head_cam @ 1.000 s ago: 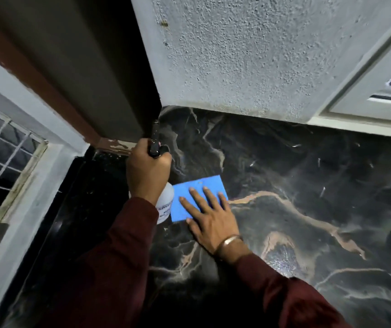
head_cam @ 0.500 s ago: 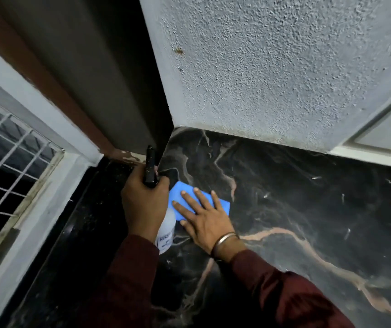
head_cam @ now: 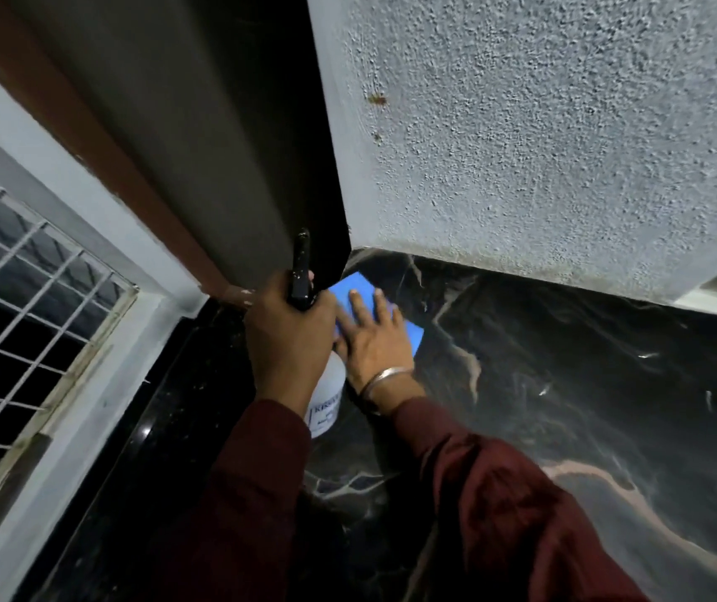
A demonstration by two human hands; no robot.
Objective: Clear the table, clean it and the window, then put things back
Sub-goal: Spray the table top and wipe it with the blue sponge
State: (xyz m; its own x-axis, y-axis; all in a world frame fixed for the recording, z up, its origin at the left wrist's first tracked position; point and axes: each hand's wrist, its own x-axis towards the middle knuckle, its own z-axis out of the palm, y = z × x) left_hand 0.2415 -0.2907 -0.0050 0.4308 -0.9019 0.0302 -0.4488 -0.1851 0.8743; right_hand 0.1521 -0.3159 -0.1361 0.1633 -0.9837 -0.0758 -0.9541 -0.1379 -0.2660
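A blue cloth (head_cam: 350, 285) lies flat on the black marble table (head_cam: 565, 384), close to the far corner where the walls meet. My right hand (head_cam: 376, 341) presses on it with straight, spread fingers and covers most of it. My left hand (head_cam: 291, 336) grips a white spray bottle (head_cam: 326, 401) by its black trigger head (head_cam: 300, 271), just left of the cloth. The bottle's body hangs below the fist, partly hidden by my wrist.
A rough white wall (head_cam: 543, 145) rises behind the table. A dark panel (head_cam: 218, 145) stands at the corner on the left. A window with a white grille (head_cam: 22, 319) and white frame sits at the far left beside a black sill (head_cam: 152, 427).
My right hand has pushed the blue cloth away from me toward the far corner. My left hand with the spray bottle has moved forward alongside it.
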